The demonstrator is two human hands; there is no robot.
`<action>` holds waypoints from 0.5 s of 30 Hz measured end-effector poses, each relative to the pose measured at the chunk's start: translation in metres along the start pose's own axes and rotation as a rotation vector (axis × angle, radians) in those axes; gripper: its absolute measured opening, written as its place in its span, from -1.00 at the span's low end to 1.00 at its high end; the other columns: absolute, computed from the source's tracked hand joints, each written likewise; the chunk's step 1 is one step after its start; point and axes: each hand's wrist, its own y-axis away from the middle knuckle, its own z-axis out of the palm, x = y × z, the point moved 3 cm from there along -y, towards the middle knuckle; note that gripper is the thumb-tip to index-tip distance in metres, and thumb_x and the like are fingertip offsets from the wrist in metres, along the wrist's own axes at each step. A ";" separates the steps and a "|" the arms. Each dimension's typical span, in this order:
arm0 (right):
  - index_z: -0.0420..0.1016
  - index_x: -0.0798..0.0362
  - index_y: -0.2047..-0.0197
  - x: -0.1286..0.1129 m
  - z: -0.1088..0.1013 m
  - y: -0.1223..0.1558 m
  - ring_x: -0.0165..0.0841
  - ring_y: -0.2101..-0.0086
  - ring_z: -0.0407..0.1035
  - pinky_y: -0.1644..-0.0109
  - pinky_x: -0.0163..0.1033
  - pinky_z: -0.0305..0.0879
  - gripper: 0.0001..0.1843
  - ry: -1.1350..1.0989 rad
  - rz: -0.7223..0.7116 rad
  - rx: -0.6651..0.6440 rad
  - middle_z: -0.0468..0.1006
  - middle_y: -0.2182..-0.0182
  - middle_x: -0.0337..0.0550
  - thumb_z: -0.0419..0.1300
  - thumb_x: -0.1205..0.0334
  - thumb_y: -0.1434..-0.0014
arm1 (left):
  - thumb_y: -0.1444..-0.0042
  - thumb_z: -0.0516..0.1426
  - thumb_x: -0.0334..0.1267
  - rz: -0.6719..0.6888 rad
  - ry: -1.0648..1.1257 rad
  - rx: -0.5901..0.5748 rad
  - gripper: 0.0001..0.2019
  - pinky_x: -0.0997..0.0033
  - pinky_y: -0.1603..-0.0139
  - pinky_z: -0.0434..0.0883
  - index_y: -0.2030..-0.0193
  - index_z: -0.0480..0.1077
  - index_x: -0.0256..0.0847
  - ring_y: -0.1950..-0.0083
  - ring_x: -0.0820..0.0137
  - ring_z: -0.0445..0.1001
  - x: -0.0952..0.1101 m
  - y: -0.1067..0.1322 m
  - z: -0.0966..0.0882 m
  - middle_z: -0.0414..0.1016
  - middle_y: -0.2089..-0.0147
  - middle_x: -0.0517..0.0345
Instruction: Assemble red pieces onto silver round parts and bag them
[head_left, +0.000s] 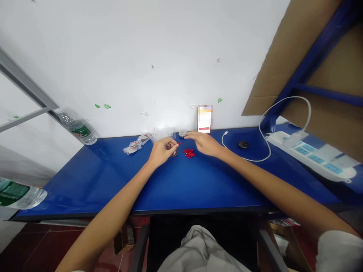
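Note:
My left hand [162, 150] is curled in a pinch over a small round silver and red part [174, 153] on the blue table [181, 181], with a small red piece at its fingertips. My right hand [204, 142] lies palm down, fingers stretched toward a round grey disc [182, 133] near the wall. A small heap of red pieces [189, 153] lies between the two hands.
Clear plastic bags with parts [138, 142] lie at the back left. A phone [204, 119] leans on the wall. A white cable [255, 158], a black round object [243, 144] and a power strip [312, 156] lie right. Water bottles [78, 128] stand left.

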 end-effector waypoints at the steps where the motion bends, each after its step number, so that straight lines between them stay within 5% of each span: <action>1: 0.58 -0.05 -0.32 0.001 -0.002 0.008 -0.23 -0.30 0.48 -0.41 0.00 0.43 -0.27 -0.002 0.004 -0.003 0.57 -0.33 -0.14 0.00 0.66 -0.24 | -0.32 0.28 -0.17 0.024 -0.002 -0.051 -0.87 0.35 0.25 0.42 0.17 0.61 -0.15 0.34 0.38 0.48 0.003 0.000 0.007 0.59 0.31 0.17; 6: 0.65 -0.01 -0.20 0.020 -0.013 0.022 -0.21 -0.12 0.59 -0.29 -0.03 0.50 -0.32 -0.014 0.106 0.016 0.69 -0.16 -0.10 0.01 0.68 -0.21 | -0.34 0.25 -0.12 0.156 -0.135 -0.193 -0.77 0.23 0.09 0.47 -0.03 0.63 -0.11 0.24 0.31 0.49 0.017 -0.005 0.028 0.61 0.10 0.10; 11: 0.65 -0.06 -0.22 0.005 -0.014 0.020 -0.21 -0.09 0.58 -0.27 -0.03 0.48 -0.47 -0.073 0.067 -0.056 0.69 -0.11 -0.09 0.11 0.55 -0.34 | -0.41 0.10 -0.17 0.092 -0.241 -0.101 -0.74 0.17 0.02 0.48 0.01 0.61 -0.16 0.20 0.25 0.52 0.010 -0.009 0.000 0.61 0.09 0.05; 15: 0.65 -0.09 -0.22 -0.020 -0.006 0.022 -0.15 -0.24 0.46 -0.36 0.05 0.42 -0.54 -0.094 -0.086 -0.165 0.61 -0.24 -0.06 0.22 0.47 -0.35 | -0.34 0.18 -0.11 0.095 -0.360 -0.279 -0.78 0.17 0.06 0.46 0.06 0.63 -0.12 0.16 0.18 0.55 0.002 -0.003 -0.018 0.63 0.11 0.01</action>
